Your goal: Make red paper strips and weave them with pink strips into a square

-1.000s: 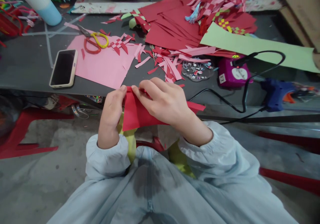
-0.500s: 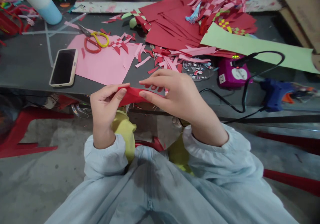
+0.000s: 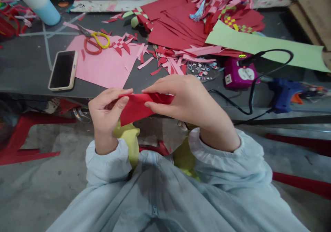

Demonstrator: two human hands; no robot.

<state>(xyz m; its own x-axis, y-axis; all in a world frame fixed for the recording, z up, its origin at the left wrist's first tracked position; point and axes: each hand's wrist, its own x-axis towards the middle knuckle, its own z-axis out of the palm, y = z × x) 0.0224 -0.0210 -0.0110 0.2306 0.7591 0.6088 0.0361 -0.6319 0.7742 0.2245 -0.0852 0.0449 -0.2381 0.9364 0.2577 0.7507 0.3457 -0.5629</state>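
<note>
A piece of folded red paper [image 3: 136,106] is held up in front of the table's near edge, its lower left corner hanging down. My left hand [image 3: 107,109] pinches its upper left end between thumb and fingers. On the other side, my right hand [image 3: 184,99] has its thumb on the paper's front and its fingers behind the top edge. The right part of the paper is partly hidden by that hand. Beyond the hands lies a pink paper sheet [image 3: 100,66], with scissors [image 3: 97,42] with red and yellow handles on its far part.
A phone [image 3: 62,69] lies on the left. Pink and red paper strips [image 3: 172,61], stacked red sheets [image 3: 176,21] and a green sheet [image 3: 266,47] cover the back. To the right are a purple box [image 3: 240,75] with a plugged-in cable and a blue glue gun [image 3: 280,95].
The red paper has tilted so that more of its front face shows and its lower left corner hangs lower. Both hands keep to its two ends, the left slightly further left.
</note>
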